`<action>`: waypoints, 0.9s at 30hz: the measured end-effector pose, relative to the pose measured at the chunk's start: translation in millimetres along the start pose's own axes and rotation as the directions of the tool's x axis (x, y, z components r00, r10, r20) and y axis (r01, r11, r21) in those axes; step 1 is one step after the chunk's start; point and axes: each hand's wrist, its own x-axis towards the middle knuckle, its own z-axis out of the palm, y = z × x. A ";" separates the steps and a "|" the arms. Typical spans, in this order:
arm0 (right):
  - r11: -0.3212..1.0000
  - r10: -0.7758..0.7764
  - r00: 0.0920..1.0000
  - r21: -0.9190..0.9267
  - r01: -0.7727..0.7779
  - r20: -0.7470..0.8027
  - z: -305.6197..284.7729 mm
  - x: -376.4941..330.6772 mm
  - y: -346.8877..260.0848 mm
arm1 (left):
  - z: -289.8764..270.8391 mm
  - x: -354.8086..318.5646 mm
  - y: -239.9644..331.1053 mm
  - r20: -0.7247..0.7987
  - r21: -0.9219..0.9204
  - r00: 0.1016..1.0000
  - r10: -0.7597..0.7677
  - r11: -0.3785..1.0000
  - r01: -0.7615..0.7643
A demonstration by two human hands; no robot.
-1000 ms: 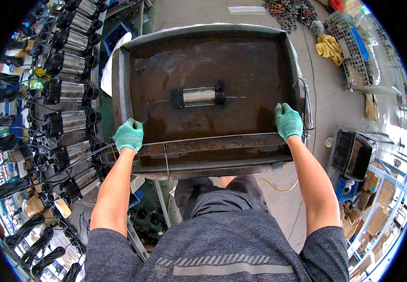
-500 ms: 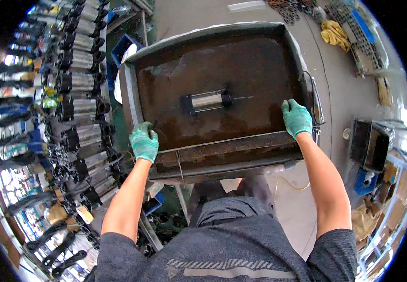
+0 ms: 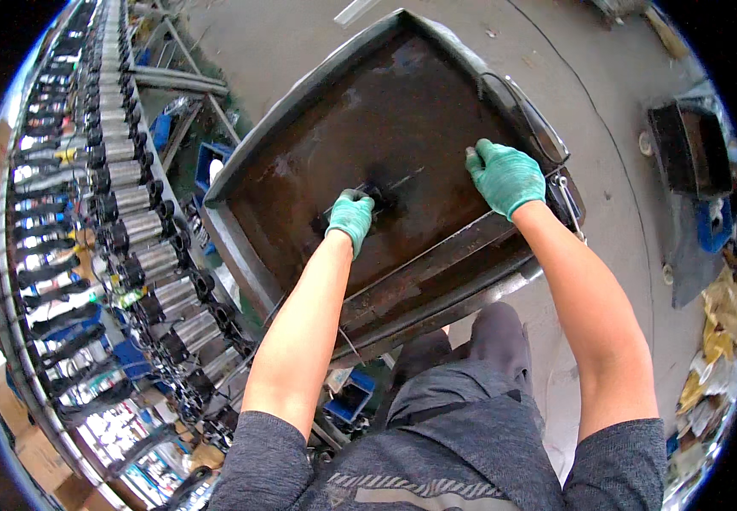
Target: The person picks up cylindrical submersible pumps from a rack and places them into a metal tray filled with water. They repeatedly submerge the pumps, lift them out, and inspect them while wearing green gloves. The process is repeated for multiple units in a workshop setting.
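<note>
My left hand (image 3: pixel 351 220), in a green glove, is closed over a motor-like cylinder (image 3: pixel 377 196) with black end pieces and a thin rod sticking out. The glove covers most of its silver body. The cylinder lies in the middle of a wide, dark metal tray (image 3: pixel 253 268) with raised sides. My right hand (image 3: pixel 506 177), gloved in green as well, hovers over the tray's right part. Its fingers are loosely bent and slightly apart, and nothing shows in them.
A metal bar (image 3: pixel 436 266) crosses the tray's near part. At its right side are a cable and wrenches (image 3: pixel 566 204). A long row of similar silver-and-black cylinders (image 3: pixel 117 175) runs along the left. A black bin (image 3: pixel 699 149) stands on the floor (image 3: pixel 611 255) at the right.
My left hand has moved from the tray's left edge onto the cylinder. My right hand has come off the right rim, over the tray. The view has turned, so the tray appears tilted.
</note>
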 end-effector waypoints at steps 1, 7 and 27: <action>1.000 0.000 1.000 0.015 0.000 -0.005 0.3 -0.3 0.8 | 2.5 3.3 4.1 0.064 -0.225 0.995 -0.076 0.970 0.089; 0.999 -0.002 1.000 0.051 0.003 -0.010 0.7 -0.7 5.5 | 6.3 12.2 10.1 0.186 -0.512 0.955 -0.232 0.807 0.295; 0.998 -0.011 0.997 0.066 0.016 -0.074 9.2 0.5 7.9 | -29.0 -23.0 -77.9 -0.148 -0.247 0.989 -0.023 0.969 -0.015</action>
